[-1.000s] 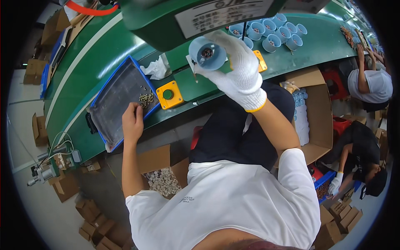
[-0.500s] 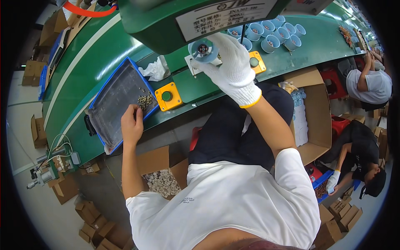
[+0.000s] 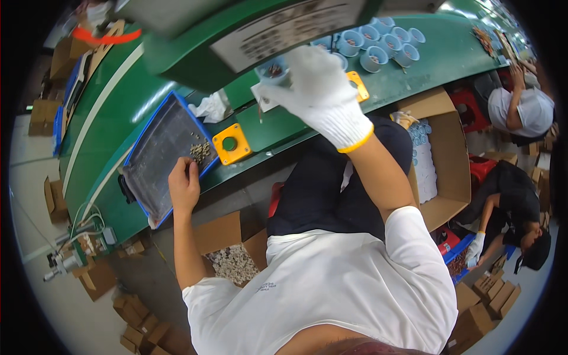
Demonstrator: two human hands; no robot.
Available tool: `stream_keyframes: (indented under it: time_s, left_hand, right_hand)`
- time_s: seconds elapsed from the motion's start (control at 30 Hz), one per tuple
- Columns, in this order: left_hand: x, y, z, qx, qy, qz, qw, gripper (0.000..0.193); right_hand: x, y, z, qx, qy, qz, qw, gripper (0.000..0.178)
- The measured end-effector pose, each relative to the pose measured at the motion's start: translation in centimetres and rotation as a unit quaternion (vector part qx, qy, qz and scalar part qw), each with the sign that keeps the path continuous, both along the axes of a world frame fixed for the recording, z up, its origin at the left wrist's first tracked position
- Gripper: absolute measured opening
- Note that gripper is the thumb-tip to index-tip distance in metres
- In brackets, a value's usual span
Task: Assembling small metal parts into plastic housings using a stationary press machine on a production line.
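Note:
My right hand, in a white knit glove with a yellow cuff, is closed about a light blue cup beneath the green machine head. Something dark and reddish shows inside the cup. The glove's fingertips are blurred and partly hidden by the machine. Below the cup, a pale plate lies on the machine's green base. My bare left hand rests at the near edge of a blue-rimmed tray, its fingers curled together beside a pile of small brass-coloured parts. What those fingers hold is hidden.
Several filled light blue cups stand at the back right. Yellow button boxes flank the machine base, and a crumpled white cloth lies by the tray. An open carton stands right of my legs. Co-workers sit farther right.
The whole view has shifted slightly, so the machine appears farther left. My right hand still holds the cup, now seen more from the side. My left hand has drawn its fingers in slightly.

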State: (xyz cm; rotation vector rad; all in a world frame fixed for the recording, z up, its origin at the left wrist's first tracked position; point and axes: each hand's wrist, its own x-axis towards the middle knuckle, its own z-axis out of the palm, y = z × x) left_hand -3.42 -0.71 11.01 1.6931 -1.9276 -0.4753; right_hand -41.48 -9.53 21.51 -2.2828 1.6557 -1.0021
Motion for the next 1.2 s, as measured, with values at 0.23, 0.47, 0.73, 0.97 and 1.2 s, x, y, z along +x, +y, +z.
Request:
stream_keyframes:
  time_s: [0.23, 0.47, 0.73, 0.97, 1.2]
  left_hand:
    - [0.1, 0.4, -0.5, -0.020, 0.008, -0.009, 1.000, 0.015]
    - [0.4, 0.1, -0.5, 0.001, -0.001, 0.002, 1.000, 0.015]
    - [-0.2, 0.4, 0.5, 0.004, 0.014, 0.011, 1.000, 0.013]
    - [-0.4, 0.8, -0.1, 0.000, 0.022, 0.002, 1.000, 0.012]
    - [-1.3, -0.2, 0.9, 0.027, 0.033, 0.019, 0.999, 0.011]
  right_hand:
    - [-10.3, 0.9, -5.7, -0.218, -0.060, -0.132, 0.965, 0.036]
    - [-18.6, -0.9, -9.9, -0.113, 0.198, -0.186, 0.956, 0.028]
    - [-16.4, -13.4, -1.3, -0.052, -0.031, -0.204, 0.977, 0.034]
    - [-15.6, -23.8, -7.7, 0.069, 0.126, -0.245, 0.959, 0.028]
    - [-17.6, -20.3, -4.4, 0.010, 0.065, -0.174, 0.983, 0.025]
